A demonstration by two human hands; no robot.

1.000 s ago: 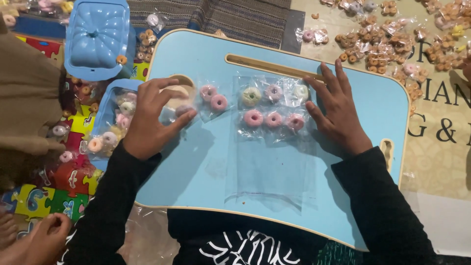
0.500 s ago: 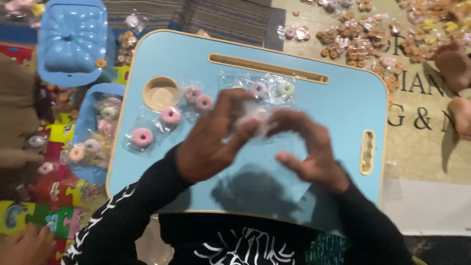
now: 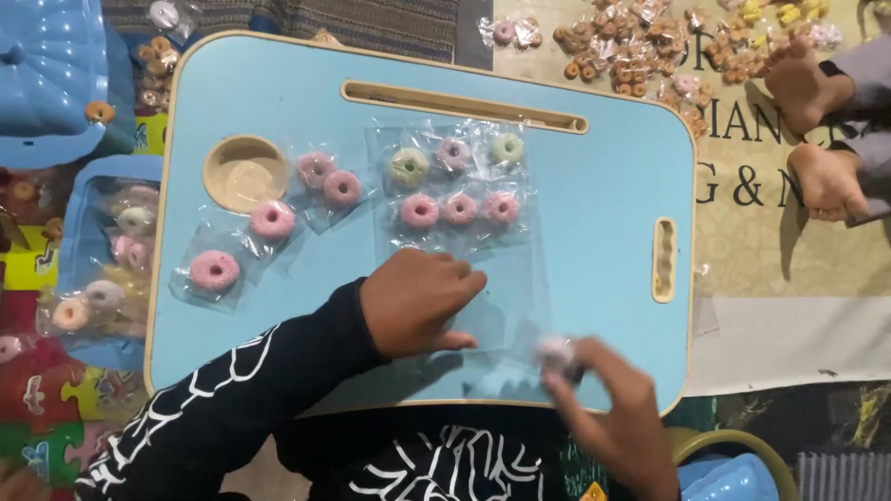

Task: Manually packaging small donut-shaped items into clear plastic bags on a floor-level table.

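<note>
While my left hand (image 3: 418, 301) presses flat on the clear plastic bag (image 3: 459, 232) at frame centre, six ring sweets (image 3: 455, 186) lie inside its upper part. My right hand (image 3: 613, 408), lower right, pinches a small blurred wrapped sweet (image 3: 557, 353).

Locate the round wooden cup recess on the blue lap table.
In the head view, the round cup recess sits in the lap table's upper-left part, just left of a wrapped pair of pink donut sweets and above another wrapped pink pair.

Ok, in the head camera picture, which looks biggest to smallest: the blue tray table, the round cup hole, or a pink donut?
1. Blue tray table, far the largest.
2. Round cup hole.
3. Pink donut, a bit smaller than the hole.
All three lie on one surface, so nearness hardly matters.
</note>
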